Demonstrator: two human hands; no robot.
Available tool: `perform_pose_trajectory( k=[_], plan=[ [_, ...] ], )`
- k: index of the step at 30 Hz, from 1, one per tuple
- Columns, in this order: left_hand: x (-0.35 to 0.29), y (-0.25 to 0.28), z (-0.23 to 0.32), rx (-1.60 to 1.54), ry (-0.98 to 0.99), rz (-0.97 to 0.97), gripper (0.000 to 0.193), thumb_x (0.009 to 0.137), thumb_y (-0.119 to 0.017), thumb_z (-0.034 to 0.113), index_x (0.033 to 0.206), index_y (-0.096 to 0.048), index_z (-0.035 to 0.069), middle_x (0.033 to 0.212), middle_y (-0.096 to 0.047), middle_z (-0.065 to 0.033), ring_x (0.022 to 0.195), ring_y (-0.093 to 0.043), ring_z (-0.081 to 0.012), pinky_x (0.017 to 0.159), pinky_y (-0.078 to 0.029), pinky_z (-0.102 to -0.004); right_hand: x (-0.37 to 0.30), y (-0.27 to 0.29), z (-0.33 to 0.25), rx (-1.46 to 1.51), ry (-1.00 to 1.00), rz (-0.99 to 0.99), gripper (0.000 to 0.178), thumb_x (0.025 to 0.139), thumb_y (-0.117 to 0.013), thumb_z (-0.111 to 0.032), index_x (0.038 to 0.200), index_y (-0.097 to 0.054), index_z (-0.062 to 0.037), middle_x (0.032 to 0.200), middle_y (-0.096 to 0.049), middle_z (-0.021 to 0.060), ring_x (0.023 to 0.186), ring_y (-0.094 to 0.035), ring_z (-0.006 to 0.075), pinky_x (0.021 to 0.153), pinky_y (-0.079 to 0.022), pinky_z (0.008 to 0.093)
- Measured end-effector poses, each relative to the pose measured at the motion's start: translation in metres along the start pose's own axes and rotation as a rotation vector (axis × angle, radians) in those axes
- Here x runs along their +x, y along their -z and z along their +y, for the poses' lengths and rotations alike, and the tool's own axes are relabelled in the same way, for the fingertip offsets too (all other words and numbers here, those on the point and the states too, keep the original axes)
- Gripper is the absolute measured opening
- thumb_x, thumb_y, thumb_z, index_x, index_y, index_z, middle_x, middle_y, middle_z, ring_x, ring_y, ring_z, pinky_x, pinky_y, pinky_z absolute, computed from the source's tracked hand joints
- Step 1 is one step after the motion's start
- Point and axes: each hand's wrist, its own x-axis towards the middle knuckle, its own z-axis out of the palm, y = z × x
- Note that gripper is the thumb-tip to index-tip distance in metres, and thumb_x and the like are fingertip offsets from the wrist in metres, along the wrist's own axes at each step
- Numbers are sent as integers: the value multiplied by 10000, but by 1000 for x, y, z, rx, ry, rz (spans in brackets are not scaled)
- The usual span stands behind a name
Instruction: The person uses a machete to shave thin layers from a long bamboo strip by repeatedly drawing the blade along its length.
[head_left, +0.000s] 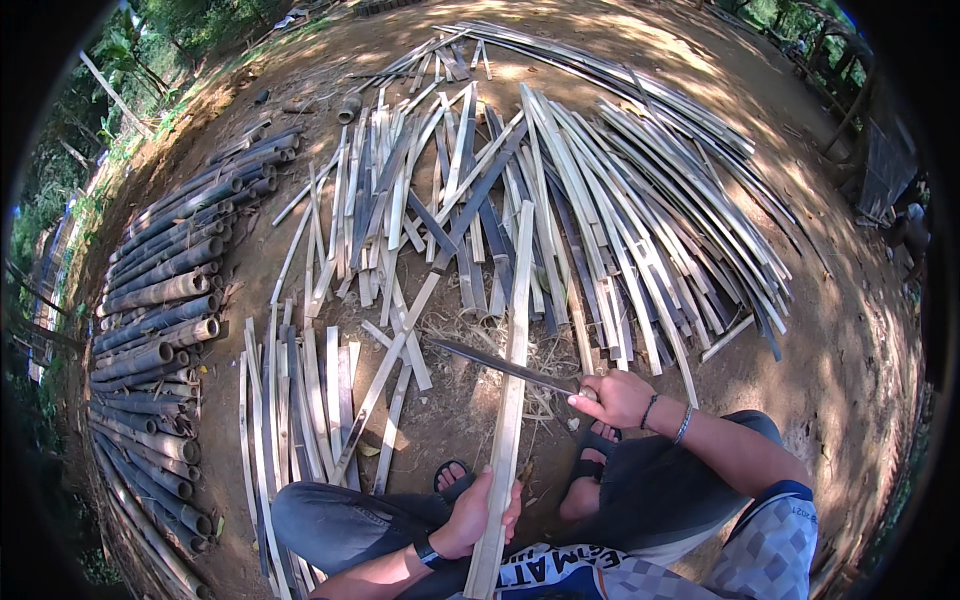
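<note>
My left hand (478, 520) is closed around the lower part of a long pale bamboo strip (514, 400), which slants up and away from my lap. In my right hand (614, 398) is the handle of a long-bladed knife (480, 359). The dark blade points left and lies across the strip about midway along it; whether its edge bites in cannot be made out. Thin pale shavings (545, 385) are scattered on the ground beneath the blade.
Split bamboo strips (640, 250) lie fanned out ahead and to the right. A smaller bundle of strips (300, 400) is beside my left knee. Dark whole bamboo poles (160, 330) are stacked at the far left. My sandalled feet (590, 470) rest on bare dirt.
</note>
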Motion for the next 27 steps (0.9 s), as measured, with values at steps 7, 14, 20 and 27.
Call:
perform_pose_trajectory(
  k=[7,14,20,27],
  plan=[
    [1,5,-8,-43,-11,-64,545,980,-167,542,915,-455,84,604,-444,-30,499,-509,-159,458,-460,-259,-7,6,-4,-150,67,-58,555,916,-457,-548,963,-654,-31,598,-593,218,634,-623,410,639,-507,484],
    [-4,8,-8,-68,13,-131,550,985,-119,538,908,-448,105,613,-452,-20,513,-519,-159,499,-480,-280,-9,-1,4,-37,85,-78,552,915,-457,-555,866,-626,-32,605,-595,206,641,-621,396,648,-500,477],
    [-2,7,-10,-25,26,-102,557,986,-106,534,915,-446,100,620,-452,-28,511,-513,-162,503,-481,-283,2,-3,18,-68,16,17,575,922,-427,-573,785,-581,-36,642,-605,196,650,-617,396,613,-481,481],
    [2,9,-20,18,1,-73,568,985,-101,538,923,-450,94,619,-451,-30,513,-518,-166,503,-484,-286,10,13,28,-133,-80,-87,578,924,-420,-574,869,-616,-34,668,-616,192,716,-620,395,692,-485,474]
  ],
)
